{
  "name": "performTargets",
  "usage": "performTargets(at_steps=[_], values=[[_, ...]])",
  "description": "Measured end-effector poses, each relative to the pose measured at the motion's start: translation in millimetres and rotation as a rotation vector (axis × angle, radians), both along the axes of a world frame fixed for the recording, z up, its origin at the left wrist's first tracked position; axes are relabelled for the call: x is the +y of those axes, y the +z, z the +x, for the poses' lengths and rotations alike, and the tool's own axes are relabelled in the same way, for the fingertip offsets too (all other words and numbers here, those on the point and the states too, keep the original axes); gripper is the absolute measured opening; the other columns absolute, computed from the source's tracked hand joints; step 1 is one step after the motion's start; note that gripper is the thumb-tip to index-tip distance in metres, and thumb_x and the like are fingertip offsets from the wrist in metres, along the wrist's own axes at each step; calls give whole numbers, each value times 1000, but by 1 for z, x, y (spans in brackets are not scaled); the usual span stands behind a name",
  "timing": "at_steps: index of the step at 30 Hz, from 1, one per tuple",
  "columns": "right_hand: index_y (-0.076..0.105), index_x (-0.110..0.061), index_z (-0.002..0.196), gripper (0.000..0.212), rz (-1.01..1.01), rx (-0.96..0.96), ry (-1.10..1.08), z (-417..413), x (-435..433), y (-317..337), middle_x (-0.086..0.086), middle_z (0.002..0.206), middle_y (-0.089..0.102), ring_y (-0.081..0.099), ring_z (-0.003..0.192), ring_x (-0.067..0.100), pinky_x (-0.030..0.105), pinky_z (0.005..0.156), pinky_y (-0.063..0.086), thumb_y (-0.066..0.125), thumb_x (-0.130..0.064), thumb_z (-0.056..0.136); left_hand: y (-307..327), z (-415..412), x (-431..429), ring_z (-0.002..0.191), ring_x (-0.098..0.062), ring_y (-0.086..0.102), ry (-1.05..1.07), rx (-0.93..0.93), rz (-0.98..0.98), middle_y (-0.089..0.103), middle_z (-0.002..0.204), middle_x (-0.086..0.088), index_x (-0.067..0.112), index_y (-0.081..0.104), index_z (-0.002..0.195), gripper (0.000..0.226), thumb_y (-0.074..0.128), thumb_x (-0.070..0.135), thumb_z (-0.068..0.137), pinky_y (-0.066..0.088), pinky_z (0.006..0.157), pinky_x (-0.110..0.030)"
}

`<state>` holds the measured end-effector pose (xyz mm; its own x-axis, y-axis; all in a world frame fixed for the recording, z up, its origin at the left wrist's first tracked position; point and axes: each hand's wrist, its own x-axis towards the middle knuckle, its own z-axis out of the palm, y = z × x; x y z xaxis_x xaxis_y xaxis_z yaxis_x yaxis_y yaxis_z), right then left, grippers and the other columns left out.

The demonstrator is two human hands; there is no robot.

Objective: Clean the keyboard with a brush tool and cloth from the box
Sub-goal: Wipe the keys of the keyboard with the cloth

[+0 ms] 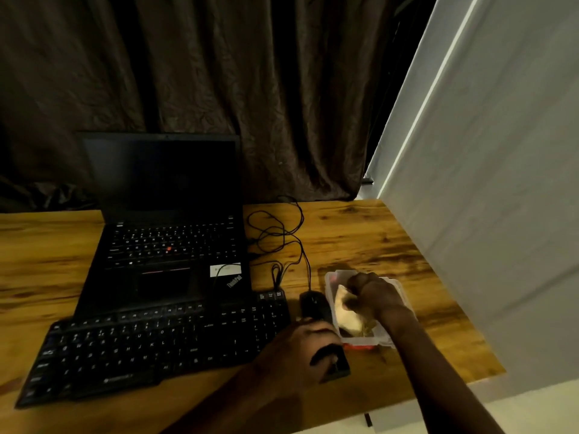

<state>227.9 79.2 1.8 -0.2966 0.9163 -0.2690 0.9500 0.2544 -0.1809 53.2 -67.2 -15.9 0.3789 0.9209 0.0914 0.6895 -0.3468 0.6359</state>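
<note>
Left hand (297,347) curls round a black block-shaped tool (340,368) just off the right end of the black full-size keyboard (150,349). The right hand (376,296) pinches a pale folded cloth (346,317) inside the clear plastic box (357,339).

From the left, a broad stretch of wooden surface (47,261) shows beside the open black laptop (169,245). The keyboard's back edge meets the laptop's front edge, and the keyboard lies slanted, its left corner nearer the person. Looped black cables (275,236) sprawl right of the laptop and lead to a black mouse (313,303) between keyboard and box. Behind the box, wood runs back to the dark curtain (282,104). Right of the box, a strip of wood reaches the surface's edge along the white wall (501,183).
</note>
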Motion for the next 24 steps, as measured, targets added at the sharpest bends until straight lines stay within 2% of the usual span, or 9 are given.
performTargets(at_steps=[3,5,7,10,13,16,20,23,24], values=[[60,-32,127,48,25,107,-129,14,6,15,-1,128,60,58,114,20,29,90,46,72,-44,82,5,-4,-1,116,5,45,181,-129,-39,53,130,19,32,59,129,31,50,39,101,32,88,-1],[69,-31,113,36,81,260,-163,22,3,28,-5,112,68,64,101,16,30,80,51,76,-40,80,10,-8,-2,114,5,49,290,-227,-105,52,124,24,40,58,127,31,50,46,98,43,94,-12],[73,-31,89,13,135,491,-150,23,-4,42,-10,89,72,67,83,10,28,68,50,80,-32,79,14,-14,0,110,3,53,376,-307,-117,55,122,21,49,54,127,32,52,51,95,49,89,-18],[72,-23,75,10,74,808,-86,1,-29,68,-3,72,71,66,67,12,27,57,49,80,-22,81,28,-23,5,113,10,51,471,-473,-53,55,122,23,48,49,134,45,64,46,92,39,84,-6],[73,-16,84,2,-107,990,-32,-30,-58,79,3,78,74,69,71,15,25,59,52,74,-16,86,35,-38,9,115,12,51,474,-606,-96,56,127,26,44,50,137,61,65,60,81,46,89,-13],[72,-10,97,11,-291,1077,-45,-66,-82,75,10,86,75,72,76,24,30,62,54,70,-17,90,37,-63,2,102,1,65,475,-737,-155,71,110,14,33,66,119,46,67,55,79,56,84,-27],[71,-10,107,20,-449,1258,-194,-113,-115,57,16,99,74,72,88,30,37,70,57,65,-22,92,32,-102,-20,90,-18,72,577,-958,-258,76,94,-2,20,75,99,21,72,35,84,57,77,-33],[69,-12,117,28,-638,1423,-356,-153,-144,39,18,111,72,69,104,34,46,88,55,67,-21,90,21,-134,-37,93,-29,72,648,-1081,-353,76,95,-9,14,76,99,32,72,38,78,56,84,-45],[67,-11,120,31,-707,1473,-423,-168,-154,35,19,114,71,68,107,34,45,89,56,67,-19,90,18,-146,-43,94,-31,72,663,-1114,-377,76,96,-11,12,76,100,34,72,37,78,56,85,-47]])
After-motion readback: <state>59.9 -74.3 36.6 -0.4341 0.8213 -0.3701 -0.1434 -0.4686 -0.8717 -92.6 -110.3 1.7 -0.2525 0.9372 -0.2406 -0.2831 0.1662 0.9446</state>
